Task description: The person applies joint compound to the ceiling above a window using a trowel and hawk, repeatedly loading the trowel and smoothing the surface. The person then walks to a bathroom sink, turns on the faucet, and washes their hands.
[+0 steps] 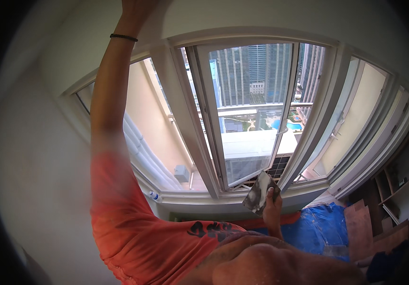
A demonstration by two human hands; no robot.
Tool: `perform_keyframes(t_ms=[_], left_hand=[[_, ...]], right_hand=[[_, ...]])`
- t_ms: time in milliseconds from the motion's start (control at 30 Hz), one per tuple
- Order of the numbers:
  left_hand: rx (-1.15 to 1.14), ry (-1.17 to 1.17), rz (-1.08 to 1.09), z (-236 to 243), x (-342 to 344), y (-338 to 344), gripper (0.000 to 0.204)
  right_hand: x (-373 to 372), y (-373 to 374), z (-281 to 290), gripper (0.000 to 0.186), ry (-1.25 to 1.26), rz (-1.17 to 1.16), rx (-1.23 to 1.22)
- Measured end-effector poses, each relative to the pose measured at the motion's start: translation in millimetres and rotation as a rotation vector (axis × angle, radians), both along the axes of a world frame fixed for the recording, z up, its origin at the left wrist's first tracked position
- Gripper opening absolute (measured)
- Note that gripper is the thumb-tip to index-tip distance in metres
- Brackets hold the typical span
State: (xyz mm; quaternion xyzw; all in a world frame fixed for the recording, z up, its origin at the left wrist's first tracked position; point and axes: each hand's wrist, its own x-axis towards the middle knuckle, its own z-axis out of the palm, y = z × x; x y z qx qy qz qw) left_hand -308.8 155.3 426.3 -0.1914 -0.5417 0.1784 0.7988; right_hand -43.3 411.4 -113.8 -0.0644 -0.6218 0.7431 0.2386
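Note:
My left arm is stretched up, and my left hand (139,6) is at the wall (204,19) above the windows. Its fingers are cut off by the top edge, so what they hold or touch is hidden. Lower down, my right hand (273,209) grips a flat, roughly square grey plate (257,195) with whitish smears, thumb on its face. That plate is tilted in front of the lower frame of the middle window (252,118).
The middle window's sash stands ajar, with tall buildings outside. A small blue-and-white item (154,195) sits on the sill at the left. Below right are a blue sheet (323,225), brown boards (359,228) and shelving (399,180).

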Motion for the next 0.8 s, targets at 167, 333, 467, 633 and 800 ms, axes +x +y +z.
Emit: perform_keyframes(t_ms=[167,333,467,633,800], left_hand=[[0.027,-0.024,0.042,0,2,4,0.055],[-0.057,-0.139,0.099,-54,-1,-8,0.055],[-0.089,-0.415,-0.212,-133,65,12,0.073],[0.056,-1.342,-1.277,-319,157,40,0.055],[-0.323,-1.478,-1.477,-405,202,87,0.059]], right_hand=[[6,-1,9,0.040,0.009,-0.047,0.043],[7,3,-2,0.041,-0.074,-0.005,0.009],[4,11,7,0.046,-0.109,0.063,-0.631],[-15,1,42,0.044,0.088,0.315,-1.032],[-29,4,57,0.035,0.128,0.492,-1.253]])
